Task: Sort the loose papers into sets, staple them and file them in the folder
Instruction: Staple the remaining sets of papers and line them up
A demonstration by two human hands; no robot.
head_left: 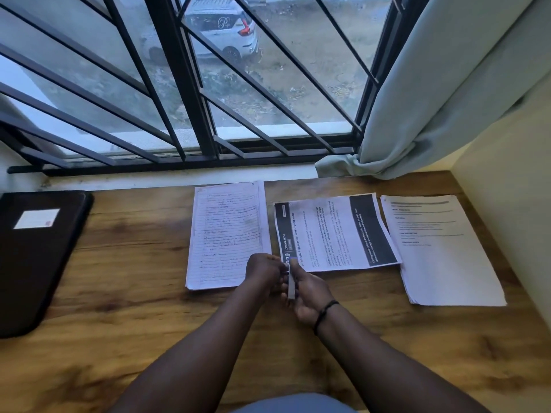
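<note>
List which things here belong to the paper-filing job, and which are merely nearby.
Belong:
handwritten lined set
dark-banded printed set
plain printed set
stapler, held in both hands
black folder

Merely nearby:
curtain
window bars
car outside

three paper sets [228,234], one folder [38,257], one stapler [291,283]

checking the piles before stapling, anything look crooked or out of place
The middle set lies turned sideways and skewed, while the handwritten set and the right set lie upright. Both hands hold the stapler at its near corner.
</note>
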